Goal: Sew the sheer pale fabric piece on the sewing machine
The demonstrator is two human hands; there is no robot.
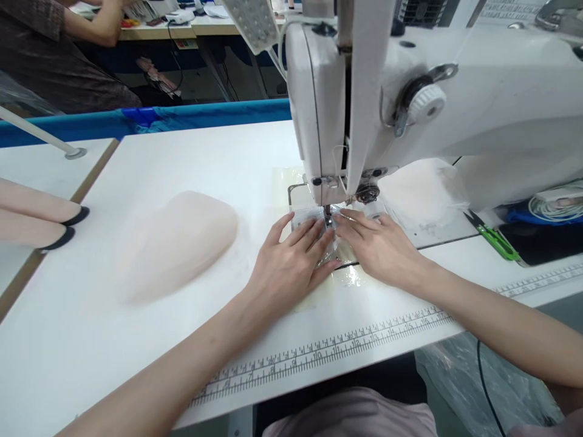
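A white industrial sewing machine (pixel 437 103) stands on the white table (pixel 91 340). My left hand (pixel 291 258) lies flat, fingers stretched out, pressing a small clear or pale piece of material (pixel 301 217) on the needle plate just left of the presser foot (pixel 328 220). My right hand (pixel 378 246) lies flat on the same piece from the right, fingertips close to the needle. Neither hand grips anything; both hold the piece down.
A stack of pale pink fabric pieces (pixel 177 243) lies left of my hands, another pale piece (pixel 423 191) behind the machine foot. Green thread snips (pixel 494 238) rest at right. A ruler strip (pixel 341 346) runs along the front edge. Another person (pixel 59 54) sits at back left.
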